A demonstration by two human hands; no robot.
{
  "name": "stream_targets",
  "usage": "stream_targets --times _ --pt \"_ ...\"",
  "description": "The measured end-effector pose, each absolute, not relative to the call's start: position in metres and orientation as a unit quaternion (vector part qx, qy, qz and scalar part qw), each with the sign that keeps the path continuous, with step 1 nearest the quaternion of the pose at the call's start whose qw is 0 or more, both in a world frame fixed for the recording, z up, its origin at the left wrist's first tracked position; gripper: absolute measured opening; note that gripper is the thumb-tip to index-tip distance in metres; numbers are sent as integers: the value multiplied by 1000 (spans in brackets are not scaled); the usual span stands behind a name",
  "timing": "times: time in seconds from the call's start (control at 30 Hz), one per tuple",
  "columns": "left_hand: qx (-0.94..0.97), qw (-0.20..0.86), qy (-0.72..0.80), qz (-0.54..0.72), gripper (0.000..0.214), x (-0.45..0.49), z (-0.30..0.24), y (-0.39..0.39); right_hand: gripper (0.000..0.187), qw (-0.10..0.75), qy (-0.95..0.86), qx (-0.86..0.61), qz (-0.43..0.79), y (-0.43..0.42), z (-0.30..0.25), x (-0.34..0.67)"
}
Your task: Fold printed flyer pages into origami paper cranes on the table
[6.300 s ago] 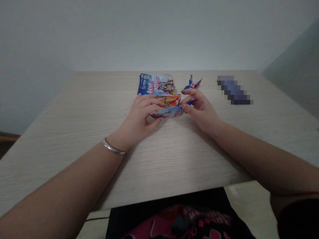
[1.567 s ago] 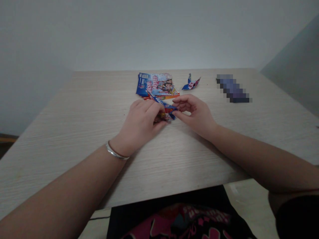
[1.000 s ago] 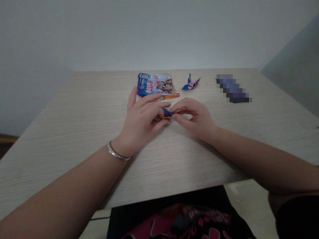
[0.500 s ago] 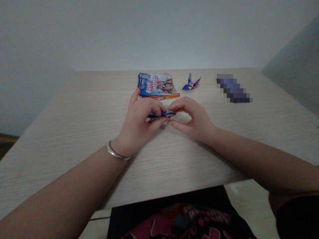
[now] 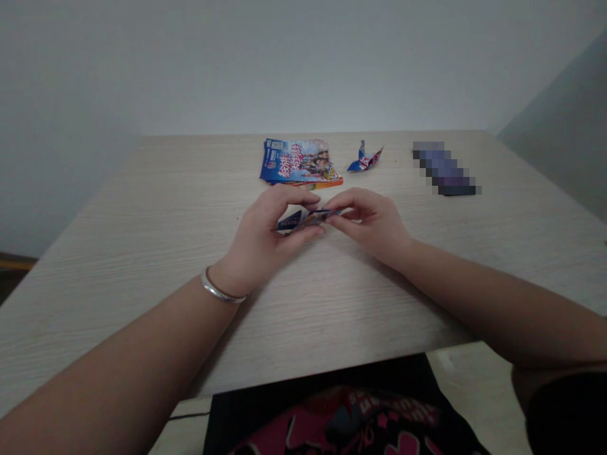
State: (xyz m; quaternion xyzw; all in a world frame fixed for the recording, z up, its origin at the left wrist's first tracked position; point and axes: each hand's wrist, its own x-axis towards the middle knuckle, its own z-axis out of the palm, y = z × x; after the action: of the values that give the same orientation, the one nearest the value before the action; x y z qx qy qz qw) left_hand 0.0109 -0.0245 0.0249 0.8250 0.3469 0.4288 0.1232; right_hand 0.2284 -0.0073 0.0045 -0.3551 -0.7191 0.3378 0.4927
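Between my hands is a small piece of folded printed paper, dark blue at its left and pale with colours toward the right. My left hand curves loosely round its left part, thumb on the near side and fingers on the far side. The thumb and fingers of my right hand pinch its right end. Parts of the paper are hidden by the fingers. Beyond the hands stands a folded paper bird in blue, white and pink. A stack of printed leaflets lies behind my left hand.
A pixelated dark, flat object lies at the back right of the pale wooden table. The wall rises behind the table's far edge. Dark clothing with pink print shows below the near edge.
The folded paper has turned and spread a little, showing more of its printed side. My left fingers have loosened and lifted off the leaflet stack; my right fingers have closed on the paper's end.
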Motion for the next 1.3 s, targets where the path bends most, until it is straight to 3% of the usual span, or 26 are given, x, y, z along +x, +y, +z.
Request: stream_targets --times 0.1,0.37,0.63,0.97,1.17,1.3 --pt "838 163 346 389 42 8 25 -21 11 511 -689 -363 363 -3 1 233" --pt "821 312 337 339 42 3 18 -14 20 507 -659 -363 421 14 -10 250" --pt "853 190 342 346 43 7 19 -14 37 494 -621 -345 501 20 -13 250" --pt "802 262 378 380 51 9 11 -15 41 496 -597 -340 531 21 -10 250" --pt "789 250 392 402 38 11 14 -20 35 481 -628 -373 485 13 -5 244" --pt "804 180 382 419 28 17 28 -26 17 510 -664 -373 399 2 5 238"
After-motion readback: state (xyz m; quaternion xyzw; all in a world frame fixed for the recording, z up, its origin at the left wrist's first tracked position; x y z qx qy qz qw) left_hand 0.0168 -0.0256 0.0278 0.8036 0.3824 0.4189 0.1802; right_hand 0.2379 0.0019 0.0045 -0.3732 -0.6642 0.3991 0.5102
